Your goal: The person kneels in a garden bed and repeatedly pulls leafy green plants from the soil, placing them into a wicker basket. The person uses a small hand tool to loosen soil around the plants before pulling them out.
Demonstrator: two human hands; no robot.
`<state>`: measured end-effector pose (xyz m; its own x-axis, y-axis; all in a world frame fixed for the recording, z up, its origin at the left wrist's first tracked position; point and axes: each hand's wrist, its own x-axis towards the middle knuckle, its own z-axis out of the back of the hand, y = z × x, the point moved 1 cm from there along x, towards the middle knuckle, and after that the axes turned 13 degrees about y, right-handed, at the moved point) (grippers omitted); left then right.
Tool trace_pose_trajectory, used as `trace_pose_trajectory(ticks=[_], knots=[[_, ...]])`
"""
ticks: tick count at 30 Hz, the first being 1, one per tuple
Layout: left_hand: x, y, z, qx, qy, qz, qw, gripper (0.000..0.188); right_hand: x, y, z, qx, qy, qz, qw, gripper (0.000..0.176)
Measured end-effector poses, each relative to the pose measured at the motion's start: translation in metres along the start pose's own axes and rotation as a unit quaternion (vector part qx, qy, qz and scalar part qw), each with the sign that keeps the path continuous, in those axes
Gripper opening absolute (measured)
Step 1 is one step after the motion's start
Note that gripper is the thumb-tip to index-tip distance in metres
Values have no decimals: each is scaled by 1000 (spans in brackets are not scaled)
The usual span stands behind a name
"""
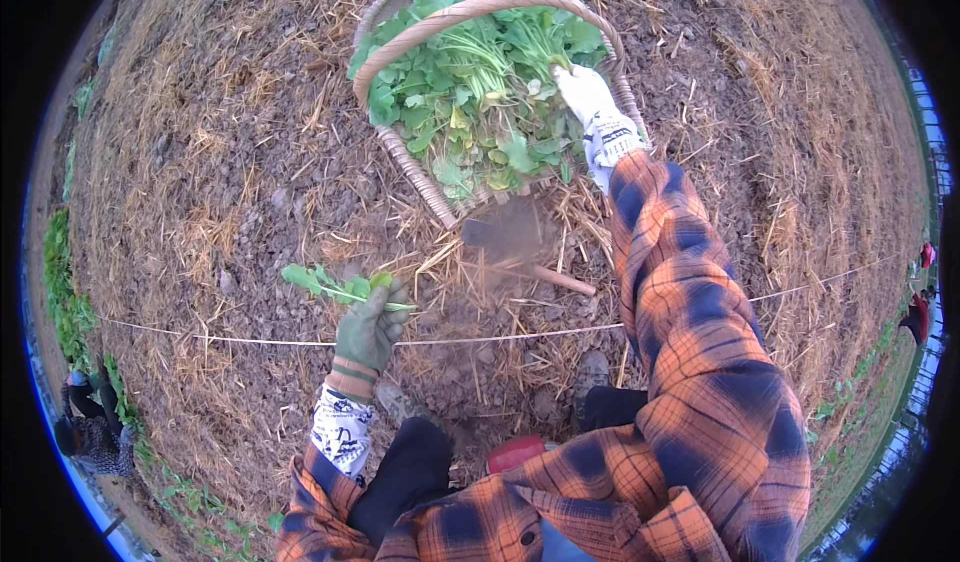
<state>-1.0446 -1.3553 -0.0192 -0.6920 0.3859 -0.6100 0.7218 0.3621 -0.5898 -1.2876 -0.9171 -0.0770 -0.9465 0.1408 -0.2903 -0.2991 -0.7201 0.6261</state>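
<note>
A wicker basket (420,175) with an arched handle stands on the soil in front of me, filled with leafy green seedlings (480,59), their roots and some yellow leaves turned towards me. My right hand (589,96), in a white glove, reaches over the basket's right rim and grips seedling stems at the top of the pile. My left hand (369,325), in a green glove, holds a single leafy seedling (322,280) between thumb and fingers, its leaves pointing left. Between the hands and below the basket lies a small tool with a wooden handle (566,280); its dark head is blurred.
A pale string (480,339) runs across the straw-strewn soil, near my shoes. A red object (516,453) is between my legs. One person (94,434) crouches at the far left; red clothing (916,318) shows at the far right edge. Green plants (64,284) grow at the left.
</note>
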Motion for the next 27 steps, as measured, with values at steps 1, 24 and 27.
trace_pose_trajectory(ticks=[1, 24, 27], knots=[[0, 1, 2, -2, 6, -3, 1000, 33, -7, -10, 6, 21, -40, -41, 998, 55], [2, -6, 4, 26, -6, -7, 1000, 31, -32, 73, 9, -381, -96, 179, 902, 33], [30, -26, -12, 70, 37, -2, 997, 25, -39, 71, 29, -329, -25, 142, 933, 35]])
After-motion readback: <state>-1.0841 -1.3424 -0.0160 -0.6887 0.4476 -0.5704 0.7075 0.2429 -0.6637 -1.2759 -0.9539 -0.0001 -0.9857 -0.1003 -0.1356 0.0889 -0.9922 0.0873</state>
